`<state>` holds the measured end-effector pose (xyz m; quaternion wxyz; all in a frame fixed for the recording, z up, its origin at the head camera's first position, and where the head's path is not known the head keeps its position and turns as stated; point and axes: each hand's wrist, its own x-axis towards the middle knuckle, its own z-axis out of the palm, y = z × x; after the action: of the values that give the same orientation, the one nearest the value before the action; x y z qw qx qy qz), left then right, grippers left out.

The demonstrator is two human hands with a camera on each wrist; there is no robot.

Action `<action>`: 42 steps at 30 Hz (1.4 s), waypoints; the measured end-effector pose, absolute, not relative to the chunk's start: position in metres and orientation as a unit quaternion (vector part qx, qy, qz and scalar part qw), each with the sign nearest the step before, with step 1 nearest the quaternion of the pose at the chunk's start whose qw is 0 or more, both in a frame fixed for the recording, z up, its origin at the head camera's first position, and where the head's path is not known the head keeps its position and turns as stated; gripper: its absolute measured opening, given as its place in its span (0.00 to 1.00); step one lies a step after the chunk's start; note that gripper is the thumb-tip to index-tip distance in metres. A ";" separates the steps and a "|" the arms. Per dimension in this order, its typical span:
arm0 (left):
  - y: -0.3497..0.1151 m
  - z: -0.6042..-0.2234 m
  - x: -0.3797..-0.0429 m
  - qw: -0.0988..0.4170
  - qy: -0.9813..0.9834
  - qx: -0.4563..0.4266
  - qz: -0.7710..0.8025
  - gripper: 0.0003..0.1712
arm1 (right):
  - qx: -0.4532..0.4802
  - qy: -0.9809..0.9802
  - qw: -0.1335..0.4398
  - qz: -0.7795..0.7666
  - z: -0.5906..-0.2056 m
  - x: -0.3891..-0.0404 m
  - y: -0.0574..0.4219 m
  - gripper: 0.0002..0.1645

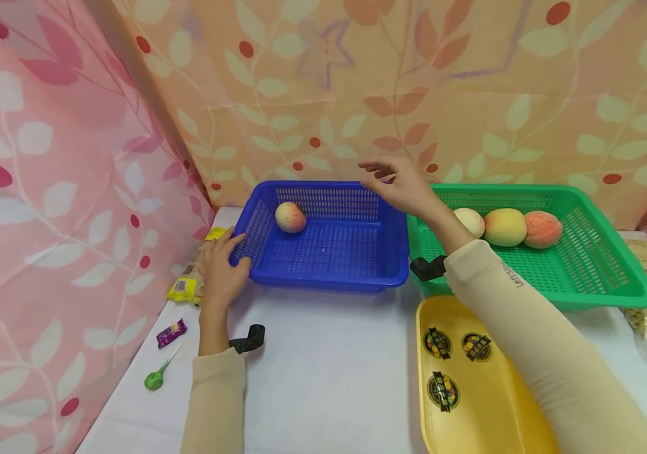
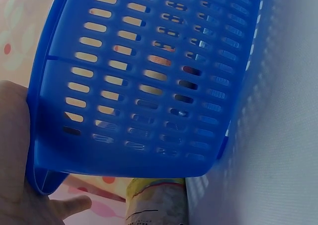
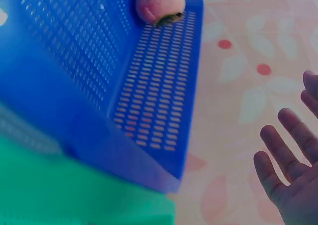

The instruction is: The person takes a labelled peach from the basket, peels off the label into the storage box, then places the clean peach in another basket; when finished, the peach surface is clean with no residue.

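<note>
A blue plastic basket (image 1: 323, 252) holds one pink-and-cream peach (image 1: 291, 217) near its back left corner. My left hand (image 1: 224, 265) lies at the basket's left rim with the fingers spread. In the left wrist view, that hand (image 2: 15, 150) is right at the rim of the slotted blue wall (image 2: 134, 86). Raised over the basket's back right corner, my right hand (image 1: 400, 186) holds nothing. Its fingers (image 3: 280, 150) are spread and lightly bent in the right wrist view, apart from the basket.
To the right, a green basket (image 1: 601, 252) contains several fruits (image 1: 506, 227) in a row. A yellow tray (image 1: 471, 410) with round stickers lies in front of it. On the left are yellow packets (image 1: 184, 290), a purple wrapped sweet (image 1: 171, 333) and a green lollipop (image 1: 154, 380).
</note>
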<state>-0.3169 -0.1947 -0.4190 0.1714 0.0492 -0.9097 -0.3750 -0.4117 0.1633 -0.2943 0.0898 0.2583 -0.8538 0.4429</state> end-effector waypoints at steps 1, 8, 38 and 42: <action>-0.195 -0.419 -0.317 0.170 -0.910 0.050 -0.375 0.32 | 0.262 -0.853 0.087 0.442 -0.296 -0.415 0.159 0.23; -0.194 -0.419 -0.317 0.161 -0.911 0.051 -0.377 0.32 | 0.268 -0.851 0.075 0.446 -0.306 -0.432 0.137 0.24; -0.192 -0.421 -0.295 0.187 -0.900 0.064 -0.388 0.29 | 0.366 -0.878 0.004 0.308 -0.363 -0.451 0.049 0.29; -0.193 -0.421 -0.293 0.187 -0.900 0.065 -0.389 0.28 | 0.390 -0.884 -0.018 0.259 -0.366 -0.448 0.038 0.31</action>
<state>-0.2933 -0.1929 -0.4205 0.1869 0.0655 -0.8996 -0.3891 -0.4479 0.0384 -0.3664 -0.0179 0.3897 -0.8835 0.2592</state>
